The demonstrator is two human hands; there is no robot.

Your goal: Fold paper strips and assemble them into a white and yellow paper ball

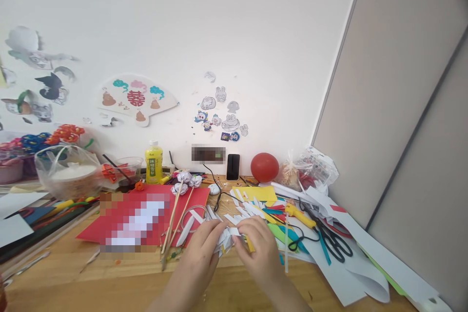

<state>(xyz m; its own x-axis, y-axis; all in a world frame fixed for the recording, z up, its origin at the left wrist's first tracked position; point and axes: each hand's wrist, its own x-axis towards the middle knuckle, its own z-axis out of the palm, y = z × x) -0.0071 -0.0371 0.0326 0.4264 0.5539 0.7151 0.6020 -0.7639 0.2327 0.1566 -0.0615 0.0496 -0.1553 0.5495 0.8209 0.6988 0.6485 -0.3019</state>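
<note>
Low over the wooden table [135,278], my left hand [202,246] and my right hand [259,243] meet around a bunch of folded white paper [225,240]. The left fingers press on it from the left side. On the right, my thumb and fingertips pinch a small white flap of it. Its lower part is partly covered by my fingers. Just beyond lie loose white paper strips [252,208]. Left of my hands, thin wooden sticks topped with crumpled white paper flowers [180,188] rest across a red sheet [199,197].
To the right are a yellow glue gun [302,215], black-handled scissors [334,241] and large white paper sheets [338,282]. Along the wall stand a yellow drink bottle [154,163], a phone [233,167] and a red balloon [264,167]. A bagged tub [71,175] sits at left.
</note>
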